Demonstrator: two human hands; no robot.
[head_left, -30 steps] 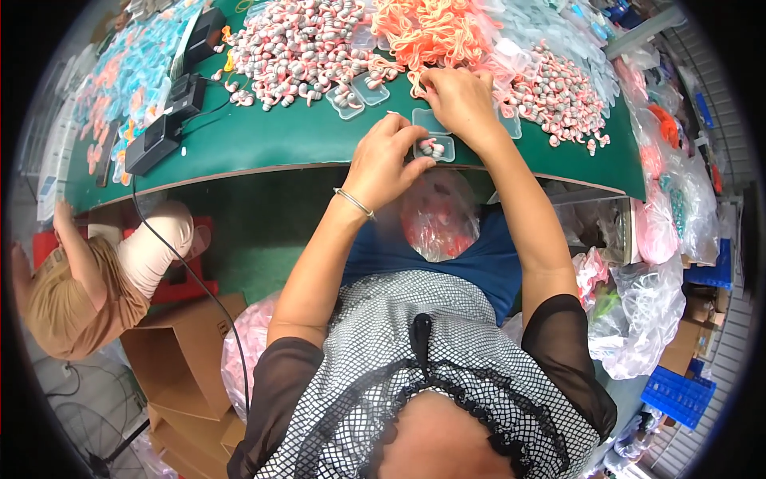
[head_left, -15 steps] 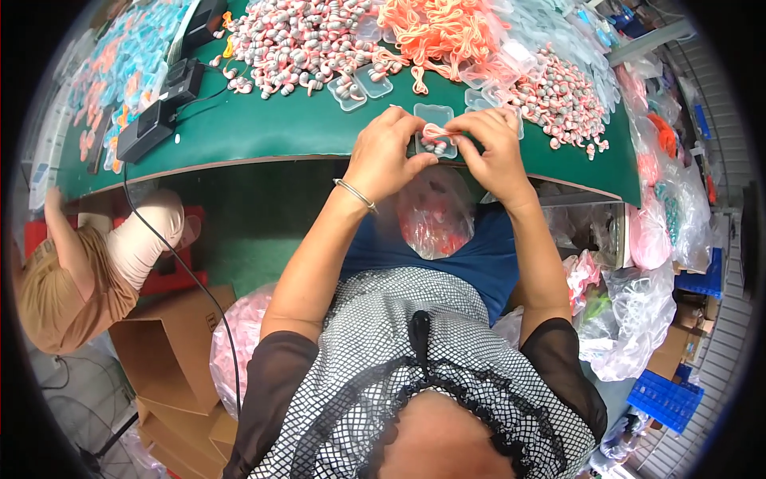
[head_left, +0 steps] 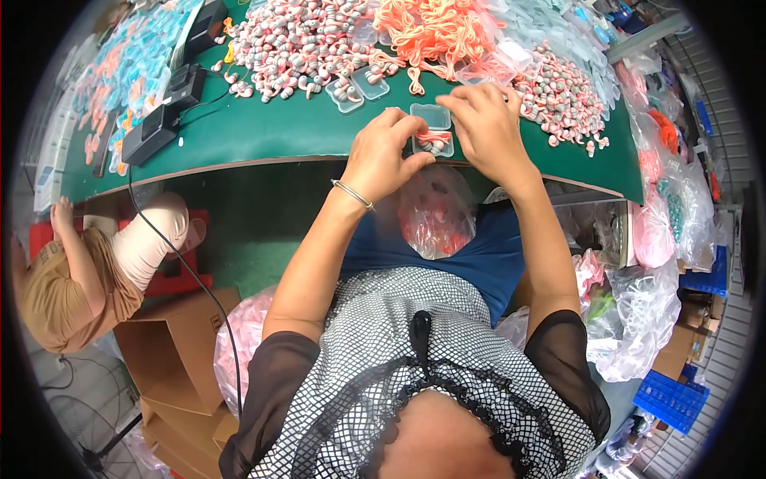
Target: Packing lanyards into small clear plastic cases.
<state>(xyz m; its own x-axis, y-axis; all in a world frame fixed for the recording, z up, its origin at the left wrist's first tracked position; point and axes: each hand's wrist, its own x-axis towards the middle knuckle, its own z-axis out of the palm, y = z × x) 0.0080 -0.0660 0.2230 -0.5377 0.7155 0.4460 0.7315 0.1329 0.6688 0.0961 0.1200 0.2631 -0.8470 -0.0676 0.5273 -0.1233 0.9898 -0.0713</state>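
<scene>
Head view: a small clear plastic hinged case (head_left: 435,142), its lid (head_left: 432,116) tipped open toward the far side, sits at the near edge of the green tabletop (head_left: 271,132), with a coiled orange-corded earplug pair (head_left: 435,140) lying in its tray. Both hands close around it. The left hand (head_left: 384,156) pinches the case's left edge, thumb and fingers curled shut on it; the right hand (head_left: 488,132) rests fingertips on the lid and right edge, fingers bent, palm hidden, so how firmly it holds is unclear. As a judgement, the step goes well if the cord is tucked fully inside the tray before the lid comes down, so nothing catches in the seam, and the left hand keeps the base steady against the tabletop. Just beyond lie more empty clear cases (head_left: 357,86), a heap of grey-and-pink earplugs (head_left: 295,40) and a tangle of orange cords (head_left: 431,24). Below the edge hangs a clear plastic bag (head_left: 435,215) of filled pieces.
</scene>
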